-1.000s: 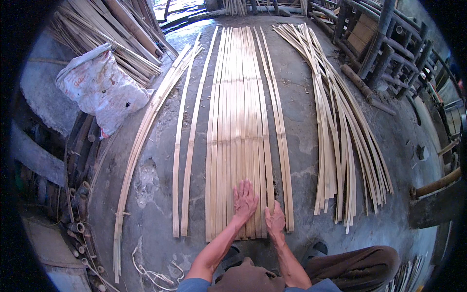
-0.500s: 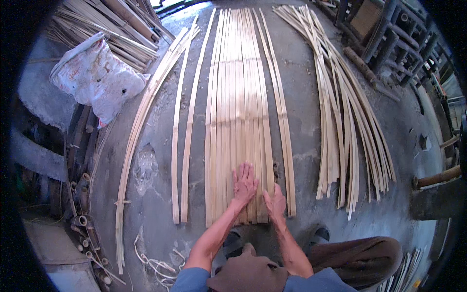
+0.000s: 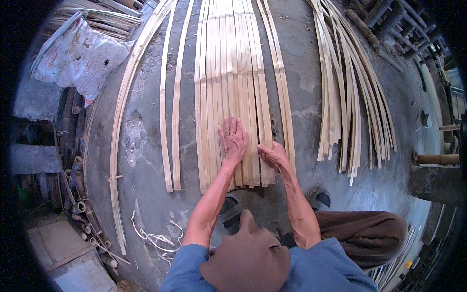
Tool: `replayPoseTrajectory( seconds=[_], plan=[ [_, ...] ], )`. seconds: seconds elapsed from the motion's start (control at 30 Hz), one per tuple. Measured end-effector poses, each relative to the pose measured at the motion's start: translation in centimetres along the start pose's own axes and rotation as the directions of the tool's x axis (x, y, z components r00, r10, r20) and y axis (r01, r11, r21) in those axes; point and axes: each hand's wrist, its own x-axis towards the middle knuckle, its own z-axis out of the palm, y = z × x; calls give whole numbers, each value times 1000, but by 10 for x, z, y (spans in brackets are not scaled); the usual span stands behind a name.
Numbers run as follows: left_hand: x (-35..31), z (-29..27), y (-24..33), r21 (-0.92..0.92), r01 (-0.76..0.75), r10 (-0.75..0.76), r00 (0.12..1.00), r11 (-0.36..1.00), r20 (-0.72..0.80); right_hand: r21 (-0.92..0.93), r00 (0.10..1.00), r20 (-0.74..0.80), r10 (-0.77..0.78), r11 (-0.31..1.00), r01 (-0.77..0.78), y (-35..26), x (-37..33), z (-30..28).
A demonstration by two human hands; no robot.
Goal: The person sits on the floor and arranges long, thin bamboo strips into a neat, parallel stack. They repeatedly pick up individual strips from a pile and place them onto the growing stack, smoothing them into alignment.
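Resting the left hand (image 3: 234, 144) spread flat on the central row of bamboo slats (image 3: 226, 95), lying side by side on the concrete floor (image 3: 304, 124) just ahead of the dark sandals (image 3: 230, 210). Curling the right hand (image 3: 275, 156) over the row's right edge, leaving unclear whether pinching a slat. Working between two separate slats (image 3: 176, 121) at left and a close pair (image 3: 283, 97) at right.

Wht sack (image 3: 80, 54) upper L — pale cord (image 3: 158, 238) lies on flr (image 3: 302, 131), lwr L.

The scuffed grey floor (image 3: 304, 121) carries a bluish sheen at lower right, with dark pole-built furniture (image 3: 413, 18) at upper right.
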Motion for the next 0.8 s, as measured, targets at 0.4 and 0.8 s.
replayPoseTrajectory(
  seconds=[0.4,0.8],
  plan=[
    [9,-16,4,-165,139,-128,989,976,75,66,998,64,30,997,-34,-16,-8,14],
    [9,-14,8,-174,102,-98,995,979,29,-8,998,12,-64,998,64,-4,-1,24]
  ],
)
